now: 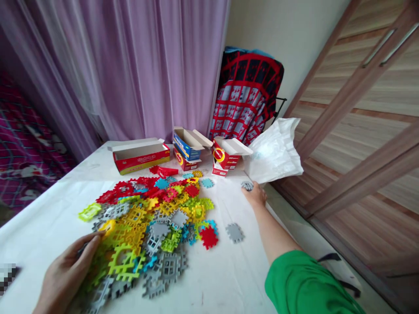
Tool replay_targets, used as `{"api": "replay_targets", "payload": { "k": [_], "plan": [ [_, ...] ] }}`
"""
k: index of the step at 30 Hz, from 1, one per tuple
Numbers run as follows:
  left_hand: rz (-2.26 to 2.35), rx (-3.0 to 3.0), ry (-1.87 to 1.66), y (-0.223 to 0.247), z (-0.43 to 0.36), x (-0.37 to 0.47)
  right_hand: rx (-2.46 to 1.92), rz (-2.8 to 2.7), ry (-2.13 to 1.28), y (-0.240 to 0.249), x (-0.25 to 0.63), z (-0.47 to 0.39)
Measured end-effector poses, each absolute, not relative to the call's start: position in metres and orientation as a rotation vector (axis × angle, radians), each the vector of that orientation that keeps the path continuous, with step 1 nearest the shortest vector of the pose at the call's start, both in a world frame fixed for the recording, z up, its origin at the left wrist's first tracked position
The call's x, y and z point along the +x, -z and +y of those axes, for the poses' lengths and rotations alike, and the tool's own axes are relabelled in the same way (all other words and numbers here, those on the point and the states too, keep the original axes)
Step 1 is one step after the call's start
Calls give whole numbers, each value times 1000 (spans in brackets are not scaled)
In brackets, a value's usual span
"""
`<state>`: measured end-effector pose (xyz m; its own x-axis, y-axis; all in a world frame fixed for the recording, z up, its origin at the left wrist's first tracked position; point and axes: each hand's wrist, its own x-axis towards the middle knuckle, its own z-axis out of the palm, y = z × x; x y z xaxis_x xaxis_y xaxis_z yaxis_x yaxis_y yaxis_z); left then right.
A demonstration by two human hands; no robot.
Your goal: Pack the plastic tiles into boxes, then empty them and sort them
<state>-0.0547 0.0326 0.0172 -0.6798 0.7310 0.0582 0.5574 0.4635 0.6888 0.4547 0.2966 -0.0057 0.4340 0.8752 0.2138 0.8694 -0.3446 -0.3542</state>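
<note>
Coloured interlocking plastic pieces (140, 218) lie in a heap on the white table. At the heap's left edge, my left hand (73, 264) has its thumb and fingers together, touching a yellow piece (108, 226). My right hand (257, 194) reaches out to the table's right side, its fingers closed on a grey piece (247, 186), just in front of a white plastic bag (275, 152). A single grey square piece (235, 233) lies flat, right of the heap. Near it, a red piece (209, 237) rests on the heap's edge.
Behind the heap stand an open red box (142, 160), an open blue box (187, 146) on a red one, and another open red box (225, 155) on a smaller one. A cloth-draped chair (247, 91), a purple curtain and a wooden wardrobe (369, 131) surround the table (209, 279).
</note>
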Motion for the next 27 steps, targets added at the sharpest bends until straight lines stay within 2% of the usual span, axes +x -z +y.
{"api": "replay_targets", "payload": {
  "k": [4, 8, 14, 16, 22, 27],
  "plan": [
    [2374, 986, -1033, -37, 33, -39, -2032, -1244, -194, 13, 460, 290],
    [2379, 1026, -1067, -30, 33, -40, -1737, -1012, -350, 24, 456, 259],
    [2371, 1144, -1069, -24, 32, -43, -1486, -862, -308, 41, 418, 174],
    [2365, 1154, -1073, -25, 31, -42, -1413, -975, -245, 35, 394, 147],
    [2339, 1195, -1110, -26, 29, -40, -1151, -1852, 70, -2, 296, 102],
    [2341, 1219, -1098, -24, 28, -40, -1178, -2096, 131, -17, 249, 96]
  ]
}}
